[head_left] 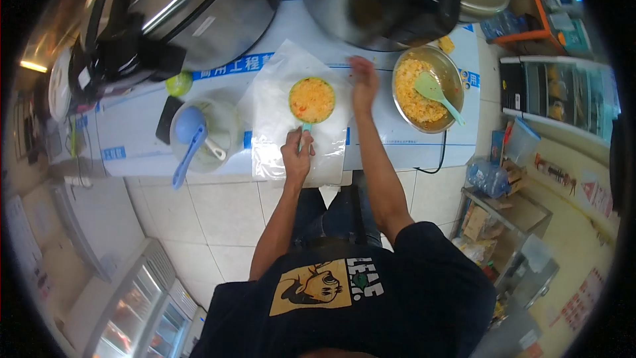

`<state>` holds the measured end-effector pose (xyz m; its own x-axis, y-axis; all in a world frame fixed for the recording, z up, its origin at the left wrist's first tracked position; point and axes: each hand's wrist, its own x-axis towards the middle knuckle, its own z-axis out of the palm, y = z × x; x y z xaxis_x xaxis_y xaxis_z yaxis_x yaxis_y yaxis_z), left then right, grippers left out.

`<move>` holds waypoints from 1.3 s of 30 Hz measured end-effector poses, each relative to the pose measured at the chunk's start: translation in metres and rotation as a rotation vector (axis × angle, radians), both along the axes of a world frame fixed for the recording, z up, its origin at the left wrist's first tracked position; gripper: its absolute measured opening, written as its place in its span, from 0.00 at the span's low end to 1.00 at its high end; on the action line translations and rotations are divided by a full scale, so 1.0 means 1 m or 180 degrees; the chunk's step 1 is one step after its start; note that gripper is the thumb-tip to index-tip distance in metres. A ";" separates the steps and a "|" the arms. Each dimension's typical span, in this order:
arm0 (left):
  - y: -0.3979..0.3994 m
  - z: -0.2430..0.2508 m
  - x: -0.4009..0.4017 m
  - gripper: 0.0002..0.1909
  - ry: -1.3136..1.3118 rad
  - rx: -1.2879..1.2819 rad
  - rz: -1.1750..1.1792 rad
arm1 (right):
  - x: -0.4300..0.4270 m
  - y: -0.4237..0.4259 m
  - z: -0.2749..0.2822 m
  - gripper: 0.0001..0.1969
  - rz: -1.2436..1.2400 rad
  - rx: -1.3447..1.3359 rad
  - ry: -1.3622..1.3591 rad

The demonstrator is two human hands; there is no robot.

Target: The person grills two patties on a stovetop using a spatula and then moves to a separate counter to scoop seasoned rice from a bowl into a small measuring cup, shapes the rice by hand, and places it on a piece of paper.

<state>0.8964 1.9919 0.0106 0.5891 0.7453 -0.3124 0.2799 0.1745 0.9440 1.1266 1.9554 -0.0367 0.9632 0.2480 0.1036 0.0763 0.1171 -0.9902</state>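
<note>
My left hand (297, 151) is closed on the handle of a green round scoop (312, 100) filled with orange-yellow rice. Under the scoop lies a stack of clear plastic sheets or bags (268, 151). My right hand (364, 77) is raised between the plastic and a steel bowl (453, 67), slightly blurred, with nothing seen in it; whether its fingers are apart is unclear. That bowl holds more of the rice and a pale green rice paddle (432, 90).
A whitish tub (226, 114) at the left holds a blue ladle (190, 129) and a white-handled utensil. Large metal cookers (218, 25) with black handles crowd the table's back. A black cord (442, 154) hangs near the right front edge.
</note>
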 end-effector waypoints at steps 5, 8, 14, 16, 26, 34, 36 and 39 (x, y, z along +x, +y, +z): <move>-0.015 0.020 0.007 0.14 -0.0218 -0.0207 -0.0108 | -0.092 -0.067 0.065 0.21 0.1109 -0.0169 0.1615; -0.030 0.045 0.015 0.12 0.0020 0.0080 -0.0261 | -0.132 -0.090 0.077 0.25 0.2079 0.0084 0.2332; -0.044 0.053 0.020 0.11 -0.0222 0.0649 -0.0130 | -0.129 -0.092 0.081 0.21 0.1890 -0.0287 0.2335; -0.045 0.058 0.020 0.14 0.0034 0.0676 -0.0365 | -0.130 -0.087 0.088 0.20 0.1778 -0.0152 0.2406; 0.022 0.006 0.012 0.39 0.2060 0.2994 -0.0923 | -0.113 -0.094 0.091 0.21 0.1649 0.0503 0.2259; 0.051 0.035 -0.031 0.48 0.2242 0.2585 -0.2960 | -0.110 -0.151 0.093 0.21 0.1330 0.0381 0.2361; 0.058 0.037 -0.038 0.48 0.2203 0.2601 -0.3047 | -0.111 -0.159 0.092 0.21 0.1289 0.0304 0.2412; 0.063 0.038 -0.045 0.48 0.2075 0.2472 -0.3081 | -0.116 -0.160 0.093 0.20 0.1334 0.0274 0.2482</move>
<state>0.8514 2.0552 0.0487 0.8726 0.2388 -0.4260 0.4071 -0.8376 0.3644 1.0107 1.7949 0.0564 0.5995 0.6175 -0.5093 -0.6817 0.0605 -0.7291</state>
